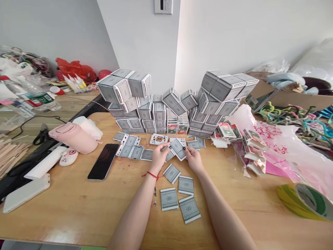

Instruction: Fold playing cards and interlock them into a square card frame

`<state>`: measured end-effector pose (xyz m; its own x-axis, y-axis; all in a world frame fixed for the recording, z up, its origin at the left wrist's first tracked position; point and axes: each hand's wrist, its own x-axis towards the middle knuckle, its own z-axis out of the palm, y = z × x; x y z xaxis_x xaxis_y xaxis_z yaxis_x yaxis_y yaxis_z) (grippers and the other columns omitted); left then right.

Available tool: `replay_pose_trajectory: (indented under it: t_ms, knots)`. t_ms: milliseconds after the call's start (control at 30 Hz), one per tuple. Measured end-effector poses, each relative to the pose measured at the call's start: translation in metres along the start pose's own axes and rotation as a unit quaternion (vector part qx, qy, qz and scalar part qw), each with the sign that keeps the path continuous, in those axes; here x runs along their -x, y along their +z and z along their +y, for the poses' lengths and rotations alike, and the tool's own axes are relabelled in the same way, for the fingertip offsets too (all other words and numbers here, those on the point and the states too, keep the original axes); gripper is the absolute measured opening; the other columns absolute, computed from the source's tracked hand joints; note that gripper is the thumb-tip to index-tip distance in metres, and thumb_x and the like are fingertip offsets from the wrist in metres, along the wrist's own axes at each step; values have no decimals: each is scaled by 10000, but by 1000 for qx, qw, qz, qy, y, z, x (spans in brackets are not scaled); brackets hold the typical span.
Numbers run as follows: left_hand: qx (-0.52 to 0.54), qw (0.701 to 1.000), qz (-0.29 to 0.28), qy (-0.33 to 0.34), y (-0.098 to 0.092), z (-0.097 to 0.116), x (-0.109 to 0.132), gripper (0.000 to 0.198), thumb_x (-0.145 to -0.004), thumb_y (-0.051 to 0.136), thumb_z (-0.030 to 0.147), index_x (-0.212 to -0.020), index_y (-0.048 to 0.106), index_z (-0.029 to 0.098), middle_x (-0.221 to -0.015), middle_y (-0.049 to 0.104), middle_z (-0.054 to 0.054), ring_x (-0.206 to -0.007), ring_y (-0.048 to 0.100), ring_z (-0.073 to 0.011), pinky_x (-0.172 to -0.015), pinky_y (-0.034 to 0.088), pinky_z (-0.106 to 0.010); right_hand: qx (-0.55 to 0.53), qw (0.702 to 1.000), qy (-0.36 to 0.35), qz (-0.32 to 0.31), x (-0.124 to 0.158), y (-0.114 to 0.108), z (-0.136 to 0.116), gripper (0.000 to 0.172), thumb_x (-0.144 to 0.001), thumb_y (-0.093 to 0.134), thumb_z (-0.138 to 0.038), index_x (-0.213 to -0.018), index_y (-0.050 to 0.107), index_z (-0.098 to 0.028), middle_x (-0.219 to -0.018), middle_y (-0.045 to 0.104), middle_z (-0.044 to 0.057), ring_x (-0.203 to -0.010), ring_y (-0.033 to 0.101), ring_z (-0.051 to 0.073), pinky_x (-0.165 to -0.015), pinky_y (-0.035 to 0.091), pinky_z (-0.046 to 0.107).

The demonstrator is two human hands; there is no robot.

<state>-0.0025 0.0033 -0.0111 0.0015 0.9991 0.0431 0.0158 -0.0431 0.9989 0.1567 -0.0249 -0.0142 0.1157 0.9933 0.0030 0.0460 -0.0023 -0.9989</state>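
Head view: from where I'm standing, everything hangs on one patterned card [178,150], held up over the worktop [104,208] straight ahead of the person, squarely between the two hands. It leans, its longer direction seeming to run from upper left down to lower right, with the printed back turned towards the wearer.

Both hands are closed on it in a light pinch. The left hand [160,157], with a red cord [152,174] at its wrist, has its fingertips at the card's left edge; the right hand [193,157] grips the opposite edge, thumb on the near face. Neither is clearly nearer, since the card spans the gap between them. How the fingers sit behind it, I cannot tell.

Just beyond the left hand lies a face card [158,138], and past that stands a stepped card structure [159,114], apart from the fingers. A row of cards [130,150] stretches off to the left, towards a dark phone [103,161]. On the near side, between the forearms, four squarish card pieces [169,199] rest flat, each turned at its own angle, none touched by either hand.
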Motion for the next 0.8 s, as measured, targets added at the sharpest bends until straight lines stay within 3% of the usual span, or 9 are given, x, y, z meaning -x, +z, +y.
replay_pose_trajectory:
  t_ms: [167, 267, 400, 533, 633, 800]
  knots:
    - [55, 997, 51, -3, 0, 1, -5, 263, -661, 618, 214, -915, 654, 157, -1010, 648, -90, -959, 576, -202, -868, 413, -346, 8, 1000, -17, -6, 3, 2, -3, 362, -763, 463, -538, -717, 513, -182, -459, 368, -60, -416, 314, 88, -410, 267, 212]
    - [75, 994, 74, -7, -3, -2, -8, 282, -649, 622, 225, -921, 653, 158, -1001, 651, -83, -955, 577, -206, -868, 409, -347, 68, 992, -41, -102, 8, 2, -6, 378, -687, 577, -531, -788, 561, -167, -566, 471, -29, -499, 396, 101, -473, 331, 220]
    - [72, 993, 90, 3, -7, -7, -12, 279, -646, 619, 220, -917, 655, 162, -1009, 647, -77, -976, 566, -204, -889, 395, -346, 240, 928, -122, -256, 18, 6, -16, 515, -506, 747, -482, -926, 625, -211, -858, 560, 34, -843, 480, 200, -753, 386, 308]
    - [83, 992, 91, 5, -6, -9, -13, 283, -645, 621, 218, -920, 651, 162, -1016, 642, -80, -965, 570, -201, -877, 404, -345, 370, 872, -150, -284, 26, 12, -23, 583, -435, 783, -465, -961, 609, -282, -1014, 531, 38, -961, 411, 249, -838, 333, 378]
    - [95, 991, 91, 2, -5, -8, -13, 278, -640, 627, 218, -910, 653, 160, -999, 646, -80, -947, 576, -200, -858, 415, -341, 382, 879, -135, -253, 27, 14, -22, 522, -444, 792, -409, -892, 588, -237, -974, 528, 43, -918, 422, 237, -794, 350, 358]
    - [145, 984, 103, -20, -3, -6, -12, 307, -620, 646, 225, -918, 643, 152, -979, 649, -87, -912, 588, -204, -812, 437, -336, 292, 936, -84, -177, 24, 15, -15, 336, -589, 706, -339, -824, 519, -189, -787, 546, 11, -735, 485, 175, -665, 377, 284]
